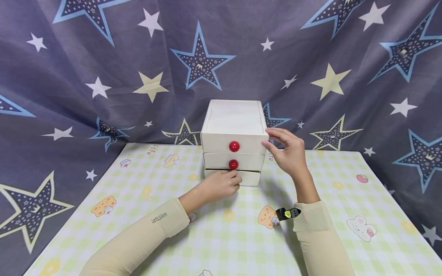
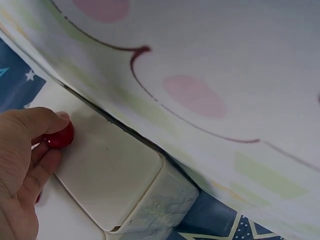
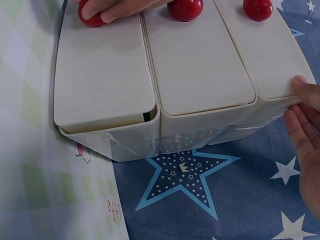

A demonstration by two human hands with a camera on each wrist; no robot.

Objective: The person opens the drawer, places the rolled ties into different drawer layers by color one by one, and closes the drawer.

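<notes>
A white drawer cabinet (image 1: pixel 236 117) with three stacked drawers and round red knobs stands at the back of the table. My left hand (image 1: pixel 222 186) is at the bottom drawer (image 1: pixel 250 178). In the left wrist view, its thumb and fingers pinch that drawer's red knob (image 2: pixel 61 136). The right wrist view shows a narrow gap along the bottom drawer's side edge, so its front stands slightly out. My right hand (image 1: pixel 286 153) grips the cabinet's upper right front corner, thumb on the front and fingers along the side. The top knob (image 1: pixel 234 146) and middle knob (image 1: pixel 233 164) are untouched.
A checkered cloth (image 1: pixel 138 230) printed with cartoon figures covers the table. Behind hangs a dark star-patterned curtain (image 1: pixel 241 42), close to the cabinet's back. A small black device (image 1: pixel 288 213) sits at the right wrist.
</notes>
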